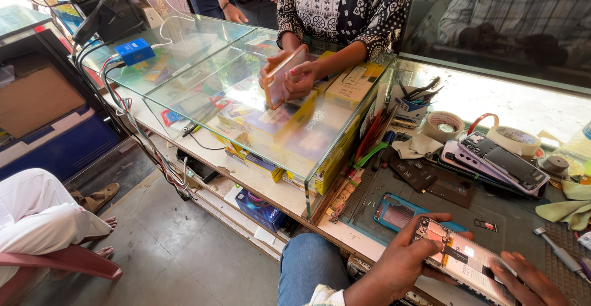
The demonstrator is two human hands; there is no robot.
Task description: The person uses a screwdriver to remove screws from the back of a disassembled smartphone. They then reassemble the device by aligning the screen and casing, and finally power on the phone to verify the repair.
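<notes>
Head view: right hand cut off holding opened phone.

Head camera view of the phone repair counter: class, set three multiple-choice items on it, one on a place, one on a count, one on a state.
1. Where does the blue phone case lie?
A. on the work mat
B. on the floor
C. on the glass showcase

2. How many tape rolls stand by the stacked phones?
A. none
B. two
C. five

3. The phone held by the left hand and right hand is:
A. boxed
B. opened, insides showing
C. wrapped in cloth

A: it lies on the mat. B: two rolls. B: circuitry is exposed.
</notes>
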